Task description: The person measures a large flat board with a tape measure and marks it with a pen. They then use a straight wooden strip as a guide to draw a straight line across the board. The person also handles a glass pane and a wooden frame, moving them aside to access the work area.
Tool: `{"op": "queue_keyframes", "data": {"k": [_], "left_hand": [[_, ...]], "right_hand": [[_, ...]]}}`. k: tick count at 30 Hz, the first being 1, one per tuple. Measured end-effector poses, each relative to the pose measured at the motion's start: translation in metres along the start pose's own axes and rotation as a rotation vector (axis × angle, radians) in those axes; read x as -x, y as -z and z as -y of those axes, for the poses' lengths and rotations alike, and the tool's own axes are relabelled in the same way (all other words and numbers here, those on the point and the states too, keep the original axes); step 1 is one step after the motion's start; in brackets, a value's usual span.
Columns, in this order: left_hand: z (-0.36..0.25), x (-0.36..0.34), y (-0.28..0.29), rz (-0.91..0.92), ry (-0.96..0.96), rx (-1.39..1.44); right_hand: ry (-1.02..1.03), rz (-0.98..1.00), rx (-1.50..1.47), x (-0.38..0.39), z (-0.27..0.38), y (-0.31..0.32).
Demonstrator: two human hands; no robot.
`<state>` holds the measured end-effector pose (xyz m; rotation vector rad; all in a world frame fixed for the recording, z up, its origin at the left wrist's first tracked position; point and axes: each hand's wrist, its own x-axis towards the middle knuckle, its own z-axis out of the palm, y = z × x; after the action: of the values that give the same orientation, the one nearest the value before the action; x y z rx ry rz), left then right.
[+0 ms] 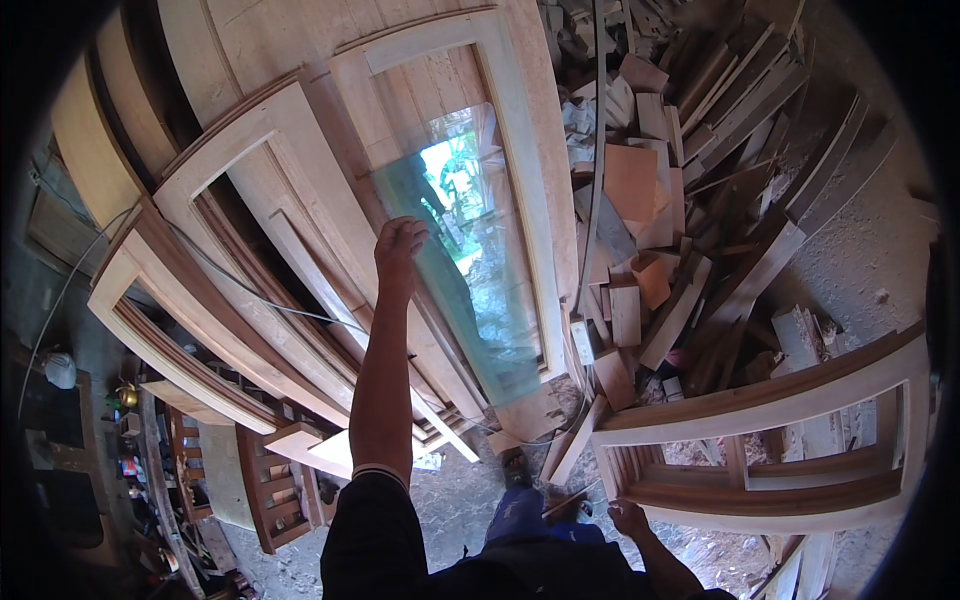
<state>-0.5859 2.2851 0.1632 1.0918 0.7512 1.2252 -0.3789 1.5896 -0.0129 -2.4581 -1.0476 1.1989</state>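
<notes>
The left hand (402, 238) in the head view is at the left edge of the glass (475, 270), its fingers bent inward and close together rather than spread; whether they pinch that edge or merely rest by it cannot be told. Its bare forearm runs up from a dark sleeve (370, 530) below the glass. The right hand (628, 518) is well apart, below and to the right of the glass, its fingers loosely curled; it is just beside the low corner of a pale frame (770, 405), and I cannot tell whether it touches it or holds anything. The glass, greenish along its left and lower parts and bright with reflections elsewhere, lies slanted over the opening of a long door (520, 150), whose right side runs up along the right of the glass. To the left of the glass is another door (320, 180) with a curved top, and farther left a narrower panel (120, 265). A thin cable (290, 308) crosses the wood on that side. To the right of the glass, offcuts (632, 185) are heaped. Below it are a shoe (515, 465) and blue trousers (515, 515); below and to its left is a slatted piece (275, 495).
</notes>
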Motion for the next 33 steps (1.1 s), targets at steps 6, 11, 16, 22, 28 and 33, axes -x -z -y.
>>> {"op": "queue_keyframes", "data": {"k": [6, 11, 16, 22, 28, 33], "left_hand": [[0.007, -0.017, 0.003, 0.005, 0.018, -0.025], [0.02, -0.044, 0.018, 0.033, 0.025, -0.005], [0.028, -0.059, 0.022, 0.004, 0.046, 0.024], [0.023, -0.04, 0.02, 0.009, 0.007, 0.053], [-0.001, 0.02, -0.013, -0.031, -0.079, -0.017], [-0.024, 0.088, -0.027, -0.01, -0.183, -0.013]], "right_hand": [[-0.12, 0.063, -0.027, 0.011, 0.006, 0.005], [-0.131, 0.058, -0.034, 0.021, -0.002, 0.001], [-0.133, 0.047, -0.035, 0.027, -0.01, -0.005], [-0.101, 0.06, -0.056, 0.019, 0.01, -0.006], [0.022, 0.022, -0.089, -0.006, 0.048, 0.012], [0.169, 0.001, -0.274, -0.015, 0.137, 0.056]]}}
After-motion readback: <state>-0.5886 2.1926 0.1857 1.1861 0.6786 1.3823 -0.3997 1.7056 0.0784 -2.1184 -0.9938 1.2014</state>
